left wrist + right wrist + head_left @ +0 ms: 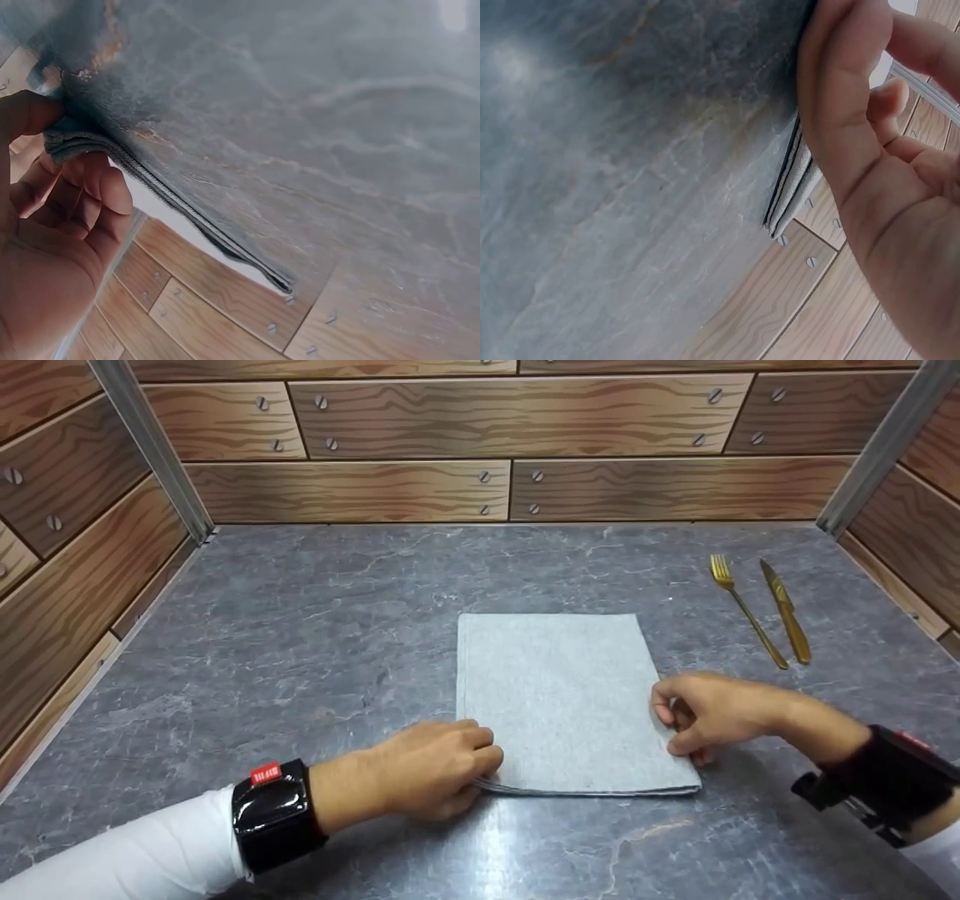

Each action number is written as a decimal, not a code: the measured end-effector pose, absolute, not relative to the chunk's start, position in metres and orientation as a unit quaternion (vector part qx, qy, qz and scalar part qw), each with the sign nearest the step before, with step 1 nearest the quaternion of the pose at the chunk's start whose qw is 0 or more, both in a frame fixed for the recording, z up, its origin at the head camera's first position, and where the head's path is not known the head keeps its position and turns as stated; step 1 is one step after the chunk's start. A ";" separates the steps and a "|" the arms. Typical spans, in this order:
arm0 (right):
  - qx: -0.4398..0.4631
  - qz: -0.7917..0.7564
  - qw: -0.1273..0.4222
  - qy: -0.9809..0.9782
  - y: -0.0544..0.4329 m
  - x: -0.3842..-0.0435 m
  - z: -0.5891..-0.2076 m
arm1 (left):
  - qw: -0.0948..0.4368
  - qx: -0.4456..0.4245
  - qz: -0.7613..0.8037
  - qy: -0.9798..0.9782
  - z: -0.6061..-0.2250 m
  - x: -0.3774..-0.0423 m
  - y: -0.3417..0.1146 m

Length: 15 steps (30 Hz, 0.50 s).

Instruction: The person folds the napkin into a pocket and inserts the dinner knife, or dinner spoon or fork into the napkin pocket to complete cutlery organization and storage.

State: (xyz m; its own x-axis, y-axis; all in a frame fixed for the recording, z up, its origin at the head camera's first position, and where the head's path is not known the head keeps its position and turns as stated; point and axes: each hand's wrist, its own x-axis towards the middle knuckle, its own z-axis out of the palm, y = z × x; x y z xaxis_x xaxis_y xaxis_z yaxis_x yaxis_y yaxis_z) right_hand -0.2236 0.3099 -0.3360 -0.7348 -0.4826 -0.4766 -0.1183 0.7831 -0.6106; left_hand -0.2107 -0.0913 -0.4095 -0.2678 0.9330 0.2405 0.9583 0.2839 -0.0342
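Note:
A light grey folded cloth [559,697] lies flat on the table, with its stacked layers showing along the near edge. My left hand [442,765] pinches its near left corner. In the left wrist view, the thumb and curled fingers of that hand [64,217] are on opposite sides of the layered edge [172,196]. On the other side, my right hand [712,712] holds the right edge near the front corner, fingers bent and thumb against the cloth. The right wrist view shows this hand [877,157] beside the layered corner [791,187]; its fingertips are partly hidden.
A gold fork [750,615] and a gold knife [787,615] lie side by side at the back right, beyond my right hand. The grey marbled table [315,607] is bounded by wood-patterned walls [510,420] at the back and sides.

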 end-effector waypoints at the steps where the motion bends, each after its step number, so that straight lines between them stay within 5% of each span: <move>1: -0.187 -0.263 0.309 0.895 0.310 -0.223 -0.336 | 0.109 -0.595 -0.059 -0.794 -0.413 -0.212 -0.091; 8: -0.408 -0.145 0.108 0.895 0.303 -0.212 -0.338 | 0.186 -0.595 -0.061 -0.779 -0.396 -0.199 -0.083; 11: -0.512 -0.147 0.069 0.843 0.297 -0.208 -0.338 | 0.160 -0.577 -0.064 -0.798 -0.392 -0.199 -0.080; 15: -0.570 -0.135 0.079 0.806 0.294 -0.202 -0.333 | 0.060 -0.537 -0.150 -0.828 -0.407 -0.223 -0.077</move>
